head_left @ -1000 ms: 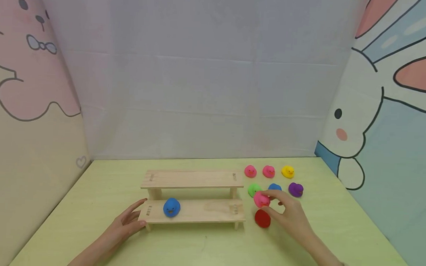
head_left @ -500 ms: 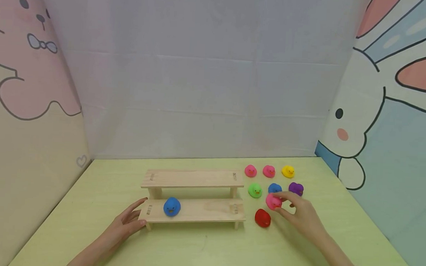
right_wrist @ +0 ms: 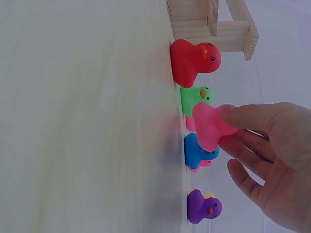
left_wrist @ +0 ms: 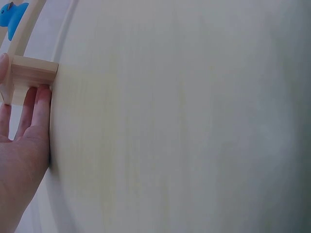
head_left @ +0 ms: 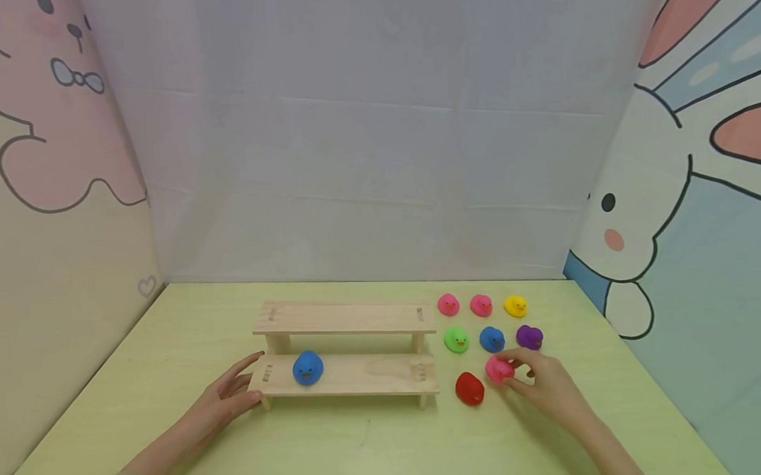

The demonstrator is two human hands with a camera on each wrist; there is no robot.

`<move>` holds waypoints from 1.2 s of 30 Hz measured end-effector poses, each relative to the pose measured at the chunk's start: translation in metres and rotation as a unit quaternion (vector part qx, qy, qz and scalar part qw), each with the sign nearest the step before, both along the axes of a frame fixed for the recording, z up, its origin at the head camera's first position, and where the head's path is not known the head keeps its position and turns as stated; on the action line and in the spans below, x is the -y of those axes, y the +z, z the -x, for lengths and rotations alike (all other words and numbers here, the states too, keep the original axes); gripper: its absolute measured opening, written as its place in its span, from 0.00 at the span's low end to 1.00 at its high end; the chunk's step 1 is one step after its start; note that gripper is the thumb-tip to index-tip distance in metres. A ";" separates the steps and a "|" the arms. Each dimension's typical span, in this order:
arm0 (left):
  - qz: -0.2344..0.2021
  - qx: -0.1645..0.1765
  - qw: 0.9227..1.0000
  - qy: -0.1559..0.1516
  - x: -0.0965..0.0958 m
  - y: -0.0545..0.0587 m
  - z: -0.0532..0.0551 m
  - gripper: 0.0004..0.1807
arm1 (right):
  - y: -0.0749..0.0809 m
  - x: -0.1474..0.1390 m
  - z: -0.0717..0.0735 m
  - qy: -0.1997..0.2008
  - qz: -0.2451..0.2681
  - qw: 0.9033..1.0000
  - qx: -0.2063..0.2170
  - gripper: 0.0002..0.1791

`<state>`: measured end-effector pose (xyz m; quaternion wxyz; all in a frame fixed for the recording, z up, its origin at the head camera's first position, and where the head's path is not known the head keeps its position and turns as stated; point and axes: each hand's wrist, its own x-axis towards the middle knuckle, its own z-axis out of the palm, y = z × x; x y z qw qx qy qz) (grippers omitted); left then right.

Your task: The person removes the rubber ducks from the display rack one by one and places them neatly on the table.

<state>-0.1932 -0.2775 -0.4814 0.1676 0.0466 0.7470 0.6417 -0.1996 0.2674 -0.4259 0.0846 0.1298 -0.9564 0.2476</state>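
Note:
My right hand (head_left: 549, 386) pinches a pink rubber duck (head_left: 499, 369) between thumb and fingers. The right wrist view shows that pink duck (right_wrist: 214, 125) held slightly off the table. A red duck (head_left: 469, 389) lies to its left and a blue duck (head_left: 492, 339) just behind it. At the left end of a two-step wooden shelf (head_left: 374, 373), my left hand (head_left: 223, 401) holds the lower step, its thumb and fingers on either side of the end, as the left wrist view shows at the wooden leg (left_wrist: 34, 70). Another blue duck (head_left: 307, 367) sits on this lower step.
Behind the held duck stand a green duck (head_left: 456, 339) and a purple duck (head_left: 530, 337). Farther back are two pink ducks (head_left: 448, 304) and a yellow one (head_left: 515, 306). The shelf's upper step (head_left: 345, 319) carries nothing. A white sheet (head_left: 372, 138) hangs behind the table.
My right hand has carried the pink duck rightward and a little nearer, uncovering the green and blue ducks. The red duck now lies turned slightly differently. My left hand has stayed at the shelf.

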 end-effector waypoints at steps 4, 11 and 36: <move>0.003 0.003 1.000 0.001 0.000 0.000 0.000 0.41 | 0.000 -0.003 0.000 0.003 0.001 0.999 0.036 0.18; 0.008 0.002 1.000 0.002 0.000 -0.001 0.001 0.41 | -0.001 -0.010 -0.001 0.004 0.003 0.996 0.085 0.17; 0.003 0.001 1.000 -0.009 0.001 0.000 0.001 0.41 | 0.001 -0.026 -0.008 0.029 0.027 0.993 0.113 0.16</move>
